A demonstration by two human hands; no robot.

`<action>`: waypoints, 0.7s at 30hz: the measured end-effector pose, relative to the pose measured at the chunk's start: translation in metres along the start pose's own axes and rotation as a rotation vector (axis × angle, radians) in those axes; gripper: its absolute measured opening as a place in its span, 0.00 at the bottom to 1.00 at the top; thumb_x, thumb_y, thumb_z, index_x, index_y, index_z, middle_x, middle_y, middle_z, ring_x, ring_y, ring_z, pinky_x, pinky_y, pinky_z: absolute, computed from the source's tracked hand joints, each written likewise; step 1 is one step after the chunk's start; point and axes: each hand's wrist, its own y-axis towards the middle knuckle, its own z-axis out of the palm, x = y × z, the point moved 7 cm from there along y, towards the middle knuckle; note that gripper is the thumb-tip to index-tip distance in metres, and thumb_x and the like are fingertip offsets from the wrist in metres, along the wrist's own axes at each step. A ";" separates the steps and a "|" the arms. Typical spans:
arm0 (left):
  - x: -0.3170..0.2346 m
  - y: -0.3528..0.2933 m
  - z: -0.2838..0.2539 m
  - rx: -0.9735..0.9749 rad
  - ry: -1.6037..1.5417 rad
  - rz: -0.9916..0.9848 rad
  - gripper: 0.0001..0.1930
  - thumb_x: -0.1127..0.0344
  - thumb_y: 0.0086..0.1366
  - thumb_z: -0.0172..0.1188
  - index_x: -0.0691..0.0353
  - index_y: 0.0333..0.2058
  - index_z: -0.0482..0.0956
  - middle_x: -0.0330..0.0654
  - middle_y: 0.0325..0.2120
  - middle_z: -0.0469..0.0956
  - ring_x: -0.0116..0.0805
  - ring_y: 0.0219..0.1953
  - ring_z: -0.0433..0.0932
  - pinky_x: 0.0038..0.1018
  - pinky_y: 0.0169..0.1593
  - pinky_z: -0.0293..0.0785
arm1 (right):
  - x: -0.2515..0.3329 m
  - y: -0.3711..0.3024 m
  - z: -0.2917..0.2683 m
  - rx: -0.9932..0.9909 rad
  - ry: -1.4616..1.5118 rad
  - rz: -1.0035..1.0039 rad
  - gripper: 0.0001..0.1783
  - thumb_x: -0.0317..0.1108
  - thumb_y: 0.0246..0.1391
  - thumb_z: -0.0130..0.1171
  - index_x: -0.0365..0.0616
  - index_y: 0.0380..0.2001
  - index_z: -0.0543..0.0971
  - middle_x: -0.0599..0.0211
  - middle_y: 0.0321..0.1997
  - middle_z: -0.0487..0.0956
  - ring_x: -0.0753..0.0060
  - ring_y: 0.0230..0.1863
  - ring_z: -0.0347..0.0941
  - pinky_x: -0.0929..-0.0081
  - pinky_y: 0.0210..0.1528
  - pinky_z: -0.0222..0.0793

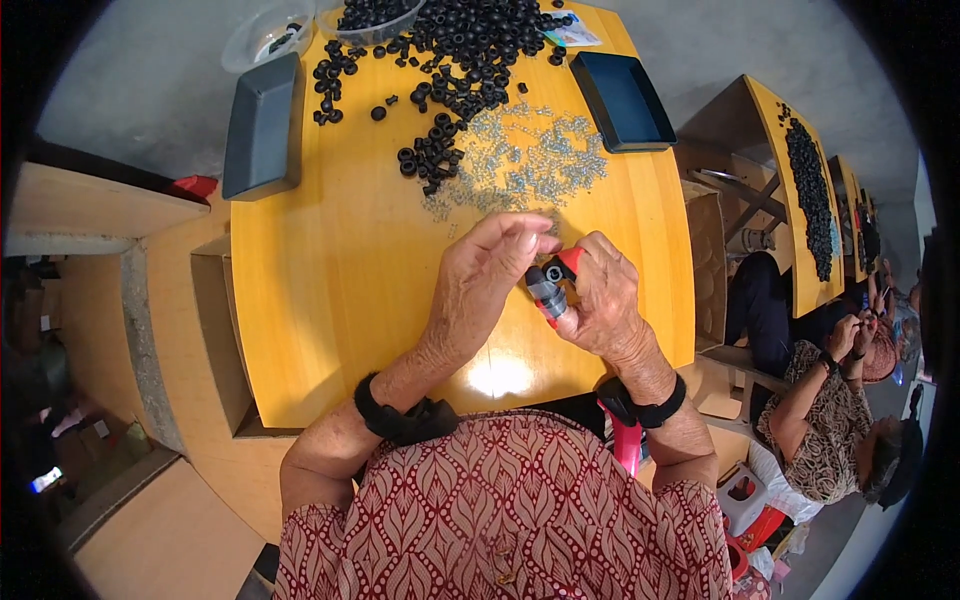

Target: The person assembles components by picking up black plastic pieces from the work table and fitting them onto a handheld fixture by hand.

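Observation:
Over the near middle of the table, both my hands are close together. My right hand [605,300] pinches a small round black rubber part [554,273], which has a pale ring around its centre hole. Grey and black wrapping covers my right thumb, and a red covering is on a finger beside it. My left hand [485,280] is just left of the part, thumb and fingers drawn together; whatever they grip is too small or hidden to make out. Beyond the hands lie many small clear pieces [545,160] in a loose spread.
Black rubber parts [480,50] heap at the table's far side, some in a clear bowl [370,32]. A grey tray [265,130] stands far left, a dark blue tray [622,105] far right. Another person [835,420] sits at right near a table bearing black parts [808,200].

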 end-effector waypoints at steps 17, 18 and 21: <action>0.015 -0.017 -0.014 -0.018 0.166 -0.051 0.14 0.74 0.62 0.61 0.69 0.46 0.75 0.42 0.42 0.79 0.27 0.45 0.77 0.24 0.53 0.73 | 0.006 0.000 -0.003 0.037 -0.117 -0.023 0.14 0.35 0.42 0.66 0.42 0.22 0.70 0.60 0.24 0.67 0.58 0.28 0.68 0.65 0.28 0.69; 0.015 -0.016 -0.014 -0.010 0.167 -0.046 0.14 0.74 0.62 0.61 0.69 0.46 0.75 0.42 0.42 0.79 0.27 0.45 0.77 0.24 0.53 0.73 | 0.006 0.002 -0.002 0.050 -0.131 -0.028 0.14 0.35 0.42 0.65 0.42 0.22 0.70 0.61 0.23 0.66 0.58 0.28 0.68 0.65 0.29 0.69; 0.017 -0.017 -0.015 -0.017 0.216 -0.060 0.12 0.75 0.62 0.60 0.69 0.45 0.76 0.41 0.41 0.79 0.27 0.45 0.77 0.24 0.53 0.73 | 0.010 0.002 0.000 0.065 -0.145 -0.051 0.13 0.34 0.44 0.65 0.42 0.21 0.69 0.62 0.23 0.66 0.59 0.28 0.68 0.65 0.30 0.69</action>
